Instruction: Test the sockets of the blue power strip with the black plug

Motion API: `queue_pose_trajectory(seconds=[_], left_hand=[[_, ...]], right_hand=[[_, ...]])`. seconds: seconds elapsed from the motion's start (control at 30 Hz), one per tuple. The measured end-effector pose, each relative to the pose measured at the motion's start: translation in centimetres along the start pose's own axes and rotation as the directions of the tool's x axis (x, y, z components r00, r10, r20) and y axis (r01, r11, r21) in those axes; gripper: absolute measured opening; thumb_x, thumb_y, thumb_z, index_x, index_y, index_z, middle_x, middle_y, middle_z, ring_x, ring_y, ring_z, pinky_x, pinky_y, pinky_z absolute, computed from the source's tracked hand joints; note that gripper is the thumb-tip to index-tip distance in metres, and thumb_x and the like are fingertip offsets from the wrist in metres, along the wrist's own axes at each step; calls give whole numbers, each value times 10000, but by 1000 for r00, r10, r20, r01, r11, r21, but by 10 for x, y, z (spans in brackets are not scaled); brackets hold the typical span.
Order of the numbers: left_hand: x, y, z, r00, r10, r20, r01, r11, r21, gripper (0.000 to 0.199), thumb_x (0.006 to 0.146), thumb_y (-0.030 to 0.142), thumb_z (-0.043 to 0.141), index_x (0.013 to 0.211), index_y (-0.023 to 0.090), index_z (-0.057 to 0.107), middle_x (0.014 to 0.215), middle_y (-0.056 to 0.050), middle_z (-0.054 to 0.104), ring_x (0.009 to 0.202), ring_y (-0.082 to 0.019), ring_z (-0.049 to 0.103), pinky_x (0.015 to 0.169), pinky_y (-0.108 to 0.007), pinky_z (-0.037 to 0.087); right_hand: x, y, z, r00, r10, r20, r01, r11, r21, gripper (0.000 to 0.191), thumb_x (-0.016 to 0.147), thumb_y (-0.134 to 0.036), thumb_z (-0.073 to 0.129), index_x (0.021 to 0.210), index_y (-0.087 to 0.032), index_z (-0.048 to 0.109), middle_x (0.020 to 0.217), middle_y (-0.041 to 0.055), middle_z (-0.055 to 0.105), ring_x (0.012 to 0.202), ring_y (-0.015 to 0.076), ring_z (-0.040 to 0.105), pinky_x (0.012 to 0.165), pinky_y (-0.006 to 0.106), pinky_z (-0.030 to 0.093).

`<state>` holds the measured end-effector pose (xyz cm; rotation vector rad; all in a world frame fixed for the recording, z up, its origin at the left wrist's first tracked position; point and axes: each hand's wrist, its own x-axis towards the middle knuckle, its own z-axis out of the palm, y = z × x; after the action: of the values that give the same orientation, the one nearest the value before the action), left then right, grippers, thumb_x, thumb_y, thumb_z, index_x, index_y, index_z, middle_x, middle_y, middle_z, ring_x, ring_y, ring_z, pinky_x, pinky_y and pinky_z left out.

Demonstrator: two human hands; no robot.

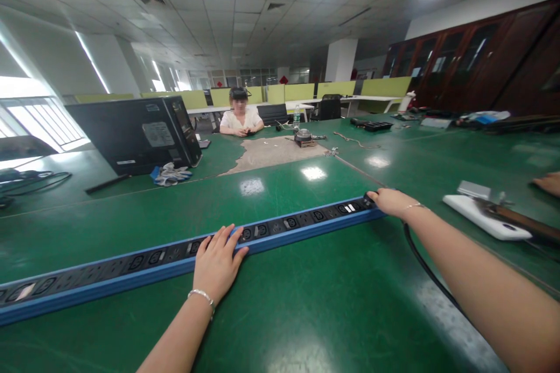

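A long blue power strip (280,240) with a row of black sockets lies slantwise across the green table. My left hand (220,259) rests on top of it near the middle, fingers spread. At the strip's right end, my right hand (387,201) has its fingers closed on a black plug (368,201) at the last socket. A black cable (426,271) runs from under my right hand down along the forearm. Whether the plug sits fully in the socket cannot be made out.
On the green table (306,303) are a black computer case (135,134), gloves (171,175) at its foot, and a white device (485,218) at right. A person (240,119) sits across the table; another hand (549,182) shows at the right edge.
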<state>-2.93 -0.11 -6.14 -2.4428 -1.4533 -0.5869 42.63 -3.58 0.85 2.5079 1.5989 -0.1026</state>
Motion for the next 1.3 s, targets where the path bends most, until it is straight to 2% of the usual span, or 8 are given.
queue_pose_trajectory(seconds=[0.13,0.37,0.67,0.83,0.97,1.13,1.3], left_hand=[[0,0,0,1000,7,10,-7,1000,9,423,872,431,394,1254,286,503,1317,-43,532,1217,-233,470,1001,-440,341],[0,-1,2,1000,11,13,-11,1000,28,423,872,430,395,1255,285,502,1329,-45,521,1223,-232,464,1004,-437,342],[0,0,0,1000,3,27,-4,999,37,429,875,432,393,1263,278,492,1332,-36,518,1227,-229,460,1010,-438,328],[0,1,0,999,-4,38,3,999,45,430,883,436,378,1266,276,489,1338,-32,512,1233,-223,454,1016,-434,319],[0,1,0,999,-4,32,2,999,48,428,885,433,373,1266,277,490,1338,-34,512,1231,-221,456,1015,-429,321],[0,1,0,999,-1,38,0,999,51,426,883,430,385,1264,271,492,1339,-38,512,1229,-219,458,1012,-426,323],[0,0,1,1000,0,27,-1,999,47,427,880,435,389,1259,271,495,1336,-37,514,1226,-221,460,1009,-423,323]], right_hand=[[1,2,3,999,-24,-23,24,1000,4,388,893,-308,308,1091,-156,605,1030,169,632,941,266,609,825,369,420],[2,0,7,999,46,-12,-45,997,61,433,902,-365,275,1050,-153,622,1050,167,636,965,263,609,835,374,429],[-6,-10,19,990,143,-17,-140,983,120,532,894,-465,239,1074,-83,563,1049,250,626,986,305,608,846,422,424],[-15,-13,15,986,167,-24,-161,973,167,533,898,-462,205,1093,-100,544,1055,234,625,966,291,617,850,421,423],[-15,-15,12,990,139,10,-139,973,186,517,895,-439,219,1066,-90,559,1076,241,614,991,297,606,856,409,420],[-14,-17,17,976,215,-40,-204,961,189,525,894,-454,212,1072,-104,561,1062,228,621,965,298,615,858,431,416],[-14,-13,19,988,149,-39,-138,970,201,497,898,-439,230,1043,-112,575,1054,213,628,981,280,609,863,398,413]])
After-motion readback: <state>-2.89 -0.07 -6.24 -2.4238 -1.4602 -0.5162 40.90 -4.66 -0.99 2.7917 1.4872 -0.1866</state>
